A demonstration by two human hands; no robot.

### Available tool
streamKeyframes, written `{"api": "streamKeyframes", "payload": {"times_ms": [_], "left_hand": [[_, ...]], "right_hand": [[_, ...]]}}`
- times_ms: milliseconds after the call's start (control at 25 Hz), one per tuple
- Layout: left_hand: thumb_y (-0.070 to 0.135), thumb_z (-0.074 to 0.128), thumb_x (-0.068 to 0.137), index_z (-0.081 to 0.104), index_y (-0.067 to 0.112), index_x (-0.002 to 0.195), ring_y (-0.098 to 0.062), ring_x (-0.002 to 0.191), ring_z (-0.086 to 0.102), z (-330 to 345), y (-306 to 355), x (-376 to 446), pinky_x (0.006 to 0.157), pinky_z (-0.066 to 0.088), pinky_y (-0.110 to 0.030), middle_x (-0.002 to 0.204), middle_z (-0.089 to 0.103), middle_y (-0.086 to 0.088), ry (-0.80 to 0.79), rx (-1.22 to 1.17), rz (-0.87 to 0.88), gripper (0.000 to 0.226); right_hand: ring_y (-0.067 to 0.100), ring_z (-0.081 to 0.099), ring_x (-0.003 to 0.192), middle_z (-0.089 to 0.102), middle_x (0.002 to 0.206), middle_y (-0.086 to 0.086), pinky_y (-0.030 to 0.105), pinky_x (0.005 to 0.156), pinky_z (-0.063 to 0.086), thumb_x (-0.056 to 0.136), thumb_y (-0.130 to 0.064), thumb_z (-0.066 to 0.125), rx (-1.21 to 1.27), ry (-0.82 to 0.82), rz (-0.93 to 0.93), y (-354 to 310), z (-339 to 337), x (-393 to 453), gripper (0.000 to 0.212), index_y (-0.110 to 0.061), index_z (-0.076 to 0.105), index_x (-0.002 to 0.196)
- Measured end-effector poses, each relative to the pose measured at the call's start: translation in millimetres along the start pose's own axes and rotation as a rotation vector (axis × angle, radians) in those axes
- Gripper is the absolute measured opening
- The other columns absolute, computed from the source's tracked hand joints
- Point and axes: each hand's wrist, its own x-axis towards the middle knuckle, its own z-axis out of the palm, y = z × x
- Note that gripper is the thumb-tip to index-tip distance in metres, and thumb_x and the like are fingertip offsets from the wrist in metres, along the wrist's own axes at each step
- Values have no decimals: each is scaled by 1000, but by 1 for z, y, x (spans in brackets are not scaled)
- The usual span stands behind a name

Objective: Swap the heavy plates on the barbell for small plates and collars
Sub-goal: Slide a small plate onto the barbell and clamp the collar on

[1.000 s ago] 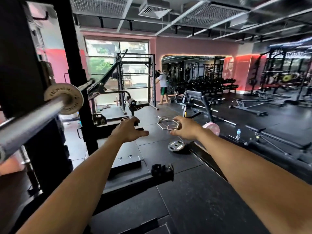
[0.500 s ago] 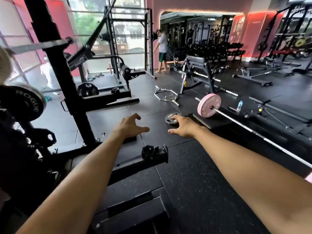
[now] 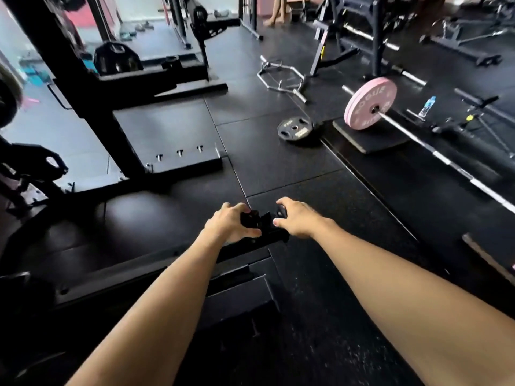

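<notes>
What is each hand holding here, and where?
Both hands close on the black collars on the rack's foot: left hand from the left side, right hand from the right.

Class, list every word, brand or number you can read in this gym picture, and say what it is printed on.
Nothing can be read with certainty.
Pink plate: raised lettering around the face, too blurred and turned to read.
Small black plate flat on the floor: pale markings, too small to read.
Water bottle: label too small to read.
</notes>
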Motion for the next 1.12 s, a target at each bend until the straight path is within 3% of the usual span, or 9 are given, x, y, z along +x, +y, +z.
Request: {"api": "streamKeyframes", "payload": {"times_ms": [160, 240, 360, 520, 640, 800, 920, 1000, 1120], "left_hand": [[49, 83, 62, 61, 31, 109, -28, 103, 51, 33, -10, 20, 89, 50, -46, 117, 36, -4, -12, 114, 62, 55], [39, 84, 64, 64, 27, 86, -29, 96, 53, 38, -12, 23, 83, 52, -44, 118, 36, -6, 20, 88, 109, 32], [31, 86, 65, 50, 30, 63, -33, 86, 58, 33, -11, 20, 83, 52, -41, 119, 34, -4, -26, 0, 175, 36], [26, 85, 69, 59, 25, 74, -27, 98, 54, 14, 2, -2, 94, 43, -27, 124, 29, 0, -7, -111, 232, 27], [17, 84, 72, 56, 23, 70, -22, 110, 47, -1, 16, -38, 91, 31, -14, 127, 33, -5, 26, -150, 257, 29], [10, 82, 74, 70, 6, 101, -25, 121, 49, -17, 35, -104, 103, 38, -26, 128, 44, -14, 166, -260, 299, 30], [11, 71, 87, 66, 6, 105, -8, 89, 57, -39, 52, -175, 83, 44, -19, 104, 55, -6, 153, -338, 319, 19], [12, 63, 93, 62, 9, 101, -6, 75, 55, -52, 62, -225, 74, 44, -18, 89, 58, -5, 114, -478, 317, 8], [26, 61, 90, 59, 6, 115, -21, 91, 59, -65, 67, -284, 90, 47, -37, 98, 62, -9, 148, -726, 345, 32]], "right_hand": [[32, 44, 131, 43, 147, 12, 41, 105, 39, 98, -31, 45, -67, -68, 16, 10, 22, 28, 51, -30, 32, 147], [33, 40, 135, 36, 151, 14, 42, 108, 35, 100, -28, 38, -94, -81, 8, 11, 21, 32, 51, -33, 29, 150], [31, 30, 142, 26, 158, 11, 41, 113, 28, 102, -20, 36, -65, -127, -24, 7, 15, 28, 52, -30, 25, 152], [30, 34, 140, 34, 155, 9, 38, 112, 29, 103, -22, 38, 28, -63, -63, 5, -4, 3, 48, -27, 31, 150], [28, 38, 138, 39, 152, 9, 33, 110, 30, 103, -24, 40, 69, 11, -123, 4, -26, -33, 45, -23, 39, 147], [27, 45, 132, 47, 146, 8, 31, 105, 35, 102, -23, 43, 143, 99, -209, 2, -47, -97, 41, -18, 47, 142], [33, 64, 109, 58, 132, 15, 33, 79, 52, 100, -25, 48, 377, 114, -251, -6, -62, -153, 37, -11, 53, 134], [36, 70, 92, 66, 115, 20, 40, 71, 55, 99, -30, 51, 523, 96, -269, -16, -70, -190, 25, -9, 62, 107], [29, 68, 80, 67, 93, 14, 37, 63, 56, 98, -37, 50, 681, 115, -307, -34, -85, -246, 29, -16, 58, 81]]}}
